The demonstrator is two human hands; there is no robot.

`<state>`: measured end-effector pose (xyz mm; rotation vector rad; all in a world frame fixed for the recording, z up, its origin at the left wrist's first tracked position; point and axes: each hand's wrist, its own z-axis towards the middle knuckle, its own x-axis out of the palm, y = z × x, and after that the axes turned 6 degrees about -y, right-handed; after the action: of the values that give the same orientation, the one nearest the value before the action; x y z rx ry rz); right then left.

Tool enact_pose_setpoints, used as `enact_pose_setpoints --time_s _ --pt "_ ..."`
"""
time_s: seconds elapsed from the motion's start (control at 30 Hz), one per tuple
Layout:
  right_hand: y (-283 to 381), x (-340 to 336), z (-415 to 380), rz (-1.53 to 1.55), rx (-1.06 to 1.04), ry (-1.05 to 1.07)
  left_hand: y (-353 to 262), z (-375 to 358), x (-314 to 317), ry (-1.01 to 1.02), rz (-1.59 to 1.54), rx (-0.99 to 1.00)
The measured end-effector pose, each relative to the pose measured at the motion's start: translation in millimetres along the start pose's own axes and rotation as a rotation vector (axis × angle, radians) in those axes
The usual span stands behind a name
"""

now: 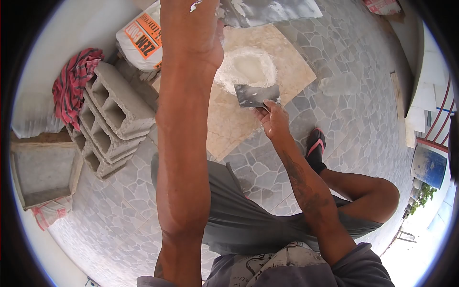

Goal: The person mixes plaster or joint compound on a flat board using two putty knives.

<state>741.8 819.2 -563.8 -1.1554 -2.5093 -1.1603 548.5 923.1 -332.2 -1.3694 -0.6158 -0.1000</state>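
Note:
My right hand (272, 117) grips a putty knife (256, 94) whose grey-smeared blade rests at the edge of a white plaster mound (246, 67) hollowed in the middle. The mound sits on a beige tile board (229, 119) lying on the paved floor. My left arm reaches up the frame; my left hand (203, 19) at the top edge holds a flat metal trowel (272, 10) smeared with white plaster, above the mound. My fingers there are mostly cut off by the frame.
Two hollow concrete blocks (112, 117) are stacked at left with a red striped cloth (71, 83) beside them. A white-and-orange sack (143, 40) lies behind. A wooden box (43, 170) stands far left. My bent leg and sandalled foot (315, 148) rest right of the board.

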Motion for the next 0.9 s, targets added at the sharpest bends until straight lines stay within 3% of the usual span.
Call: enact_pose_setpoints --time_s 0.67,0.9 --pt "104.8 50.5 12.7 -0.916 -0.078 0.019 -5.3 -0.4 0.2 0.035 0.044 0.019" --pt "114.4 55.7 20.3 -0.984 -0.132 0.049 -9.6 -2.2 5.1 0.064 0.195 0.047"
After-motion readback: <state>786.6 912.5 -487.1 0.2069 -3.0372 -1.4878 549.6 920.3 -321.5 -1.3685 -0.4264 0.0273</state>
